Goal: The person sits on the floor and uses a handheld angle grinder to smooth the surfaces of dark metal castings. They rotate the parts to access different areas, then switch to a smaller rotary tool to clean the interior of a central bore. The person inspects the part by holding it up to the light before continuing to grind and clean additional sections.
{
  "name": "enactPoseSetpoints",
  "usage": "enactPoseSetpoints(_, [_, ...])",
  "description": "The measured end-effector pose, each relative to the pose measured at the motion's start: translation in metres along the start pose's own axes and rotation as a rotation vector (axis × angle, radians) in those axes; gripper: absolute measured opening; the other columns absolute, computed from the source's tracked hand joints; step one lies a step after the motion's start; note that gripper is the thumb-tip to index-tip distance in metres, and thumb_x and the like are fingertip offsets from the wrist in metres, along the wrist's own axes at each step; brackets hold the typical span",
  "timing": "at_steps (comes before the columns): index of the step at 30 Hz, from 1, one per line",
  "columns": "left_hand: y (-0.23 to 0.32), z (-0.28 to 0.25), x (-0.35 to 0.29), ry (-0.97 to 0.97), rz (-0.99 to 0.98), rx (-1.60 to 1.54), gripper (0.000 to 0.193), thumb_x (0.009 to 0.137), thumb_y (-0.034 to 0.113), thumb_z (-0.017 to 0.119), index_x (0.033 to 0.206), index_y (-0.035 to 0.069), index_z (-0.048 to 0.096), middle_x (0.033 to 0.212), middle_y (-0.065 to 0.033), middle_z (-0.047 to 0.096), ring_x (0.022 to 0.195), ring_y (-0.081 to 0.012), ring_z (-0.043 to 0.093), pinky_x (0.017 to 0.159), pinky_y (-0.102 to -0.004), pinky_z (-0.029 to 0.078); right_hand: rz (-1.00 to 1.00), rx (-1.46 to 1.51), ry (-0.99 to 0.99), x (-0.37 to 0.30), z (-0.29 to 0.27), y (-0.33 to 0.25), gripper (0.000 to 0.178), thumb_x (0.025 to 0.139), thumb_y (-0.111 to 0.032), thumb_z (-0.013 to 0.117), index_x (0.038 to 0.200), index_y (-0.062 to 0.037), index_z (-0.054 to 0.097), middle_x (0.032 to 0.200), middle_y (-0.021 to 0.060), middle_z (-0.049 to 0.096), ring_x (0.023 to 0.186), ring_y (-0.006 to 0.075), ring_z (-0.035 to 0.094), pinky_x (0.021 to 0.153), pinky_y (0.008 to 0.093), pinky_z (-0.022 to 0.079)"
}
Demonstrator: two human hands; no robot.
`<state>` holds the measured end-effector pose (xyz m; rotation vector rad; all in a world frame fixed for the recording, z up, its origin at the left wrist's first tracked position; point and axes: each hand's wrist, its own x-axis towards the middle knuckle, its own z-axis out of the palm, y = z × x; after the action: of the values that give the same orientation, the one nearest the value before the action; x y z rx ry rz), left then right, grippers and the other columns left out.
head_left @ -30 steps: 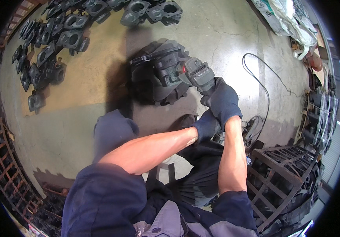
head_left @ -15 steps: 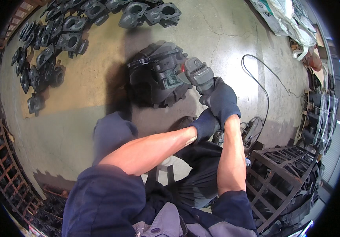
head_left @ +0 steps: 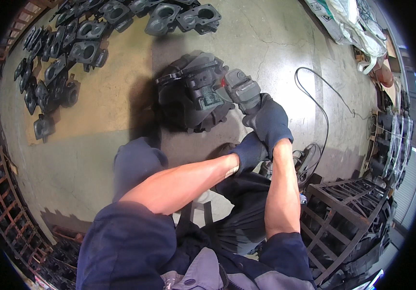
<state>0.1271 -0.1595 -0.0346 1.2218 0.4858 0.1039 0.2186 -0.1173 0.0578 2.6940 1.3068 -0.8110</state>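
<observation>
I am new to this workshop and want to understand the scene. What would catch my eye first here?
At centre, the gloved right hand grips an angle grinder against a big dark metal casting on the concrete floor. The gloved left hand sits just below it. Similar castings lie in rows at upper left.

Matt dark metal casting (head_left: 193,94); knit cloth gloves; smooth, dull concrete floor (head_left: 97,140).

bright overhead light, hard shadows, fisheye-warped edges.
</observation>
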Motion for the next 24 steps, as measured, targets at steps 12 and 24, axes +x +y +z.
enactPoseSetpoints(12, [-0.005,0.006,-0.005,0.033,-0.030,0.045,0.050,0.090,0.030,0.071,0.129,0.000,0.058,0.132,-0.0180,0.062,0.123,-0.0217,0.057,0.104,-0.0338,0.043,0.007,-0.009,-0.048,-0.013,-0.006,-0.006,0.060,0.065,-0.026,0.080,0.116,0.0000,0.061,0.100,0.0221,0.072,0.096,0.0393,0.069,0.085,0.0434,0.055])
enactPoseSetpoints(24, [0.001,0.008,-0.015,-0.081,-0.086,0.031,0.048,0.099,0.009,0.057,0.144,-0.002,0.041,0.150,-0.0137,0.044,0.135,-0.0167,0.042,0.115,-0.0301,0.032,-0.008,-0.052,-0.063,-0.021,-0.004,-0.010,0.063,0.066,-0.026,0.082,0.119,-0.0001,0.061,0.102,0.0226,0.072,0.097,0.0390,0.069,0.086,0.0440,0.054])
